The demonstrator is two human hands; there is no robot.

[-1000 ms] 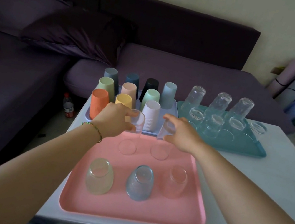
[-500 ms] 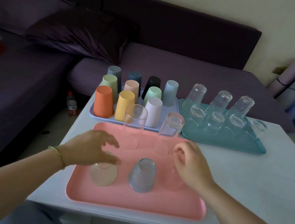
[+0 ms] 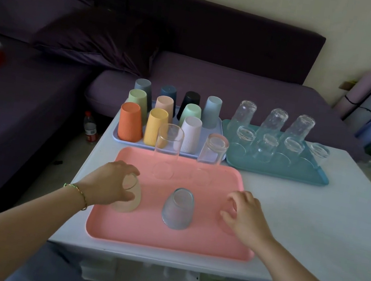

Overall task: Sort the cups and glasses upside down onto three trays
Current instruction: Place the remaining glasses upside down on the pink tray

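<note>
Fingers of your left hand are wrapped over the yellowish glass, and your right hand curls round the pink glass, both on the pink tray. Blue glass sits upside down between your hands. Just past your fingertips are two clear glasses, then the lavender tray and teal tray on the white table, with a purple sofa beyond.

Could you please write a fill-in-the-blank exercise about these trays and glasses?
The two tall glasses stand on the ____ tray.
The teal tray holds ____ clear glasses.
The left hand grips the yellowish tumbler, the right hand the pink tumbler; between them stands a tumbler coloured ____.
Among the coloured cups, the black one stands in the ____ row.
Missing: pink; seven; blue; back.
</note>
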